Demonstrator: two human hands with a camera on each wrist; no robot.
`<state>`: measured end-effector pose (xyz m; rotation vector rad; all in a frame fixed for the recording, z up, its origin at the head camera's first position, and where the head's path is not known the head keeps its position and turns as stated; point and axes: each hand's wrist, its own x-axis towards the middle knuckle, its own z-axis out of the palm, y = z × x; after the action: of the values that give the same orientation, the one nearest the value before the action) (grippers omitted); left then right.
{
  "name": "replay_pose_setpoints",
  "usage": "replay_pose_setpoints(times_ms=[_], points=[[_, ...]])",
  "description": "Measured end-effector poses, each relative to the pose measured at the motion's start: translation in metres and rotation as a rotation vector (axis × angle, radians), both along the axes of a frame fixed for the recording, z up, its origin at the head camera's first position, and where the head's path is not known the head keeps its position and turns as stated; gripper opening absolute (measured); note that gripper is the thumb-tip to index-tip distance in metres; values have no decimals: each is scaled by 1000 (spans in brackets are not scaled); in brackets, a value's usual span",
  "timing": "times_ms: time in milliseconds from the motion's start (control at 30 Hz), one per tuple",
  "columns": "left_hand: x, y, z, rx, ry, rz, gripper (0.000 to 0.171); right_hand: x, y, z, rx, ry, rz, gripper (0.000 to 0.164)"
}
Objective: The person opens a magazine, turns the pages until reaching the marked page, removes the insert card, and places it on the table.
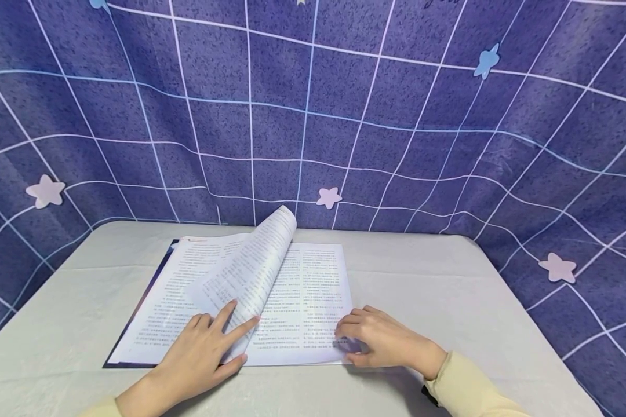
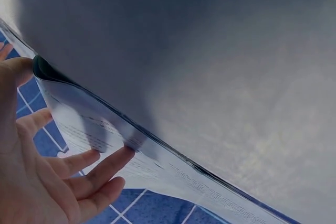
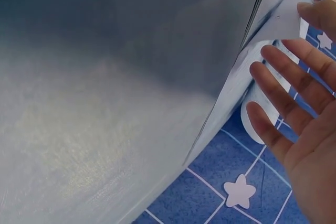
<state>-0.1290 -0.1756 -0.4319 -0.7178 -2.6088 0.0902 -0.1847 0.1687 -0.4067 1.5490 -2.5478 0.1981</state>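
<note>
An open book (image 1: 320, 289) with printed pages lies on the pale tabletop. In the head view, one raised leaf (image 1: 250, 260) curls over leftward from the middle, its rounded fold standing up at the back. My left hand (image 1: 200, 350) rests on the lower part of this leaf with fingers spread; the left wrist view has its fingertips (image 2: 97, 153) against the paper. At the lower right corner of the right page is my right hand (image 1: 375, 336), fingers gently bent and thumb apart. In the right wrist view its fingers (image 3: 275, 87) stretch beside the pages; page contact is partly hidden.
The book's dark cover edge (image 1: 143, 295) shows along its left side. A pale cloth-like surface covers the table (image 1: 422, 284). Behind and around it hangs a blue curtain (image 1: 271, 127) with a grid of lines and star shapes.
</note>
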Motion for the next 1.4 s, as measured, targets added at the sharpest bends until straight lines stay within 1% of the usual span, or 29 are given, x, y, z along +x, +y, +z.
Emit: replay_pose_setpoints(times_ms=[200,433,700,933,1167,1400], points=[[0,0,-1,-1,8,18,61,0,1,1,-4,4,-2,28],[-1,-1,1,-10,15,34,63,0,2,2,-12,14,-3,24],[-2,-3,0,-33,45,29,64,-2,2,3,-30,42,3,21],[-3,-5,0,-27,71,26,64,-2,2,4,-35,46,-3,20],[-3,-5,2,-21,52,37,64,-3,3,7,-49,35,-8,19],[-4,-7,0,3,85,3,65,-4,2,8,-68,48,3,16]])
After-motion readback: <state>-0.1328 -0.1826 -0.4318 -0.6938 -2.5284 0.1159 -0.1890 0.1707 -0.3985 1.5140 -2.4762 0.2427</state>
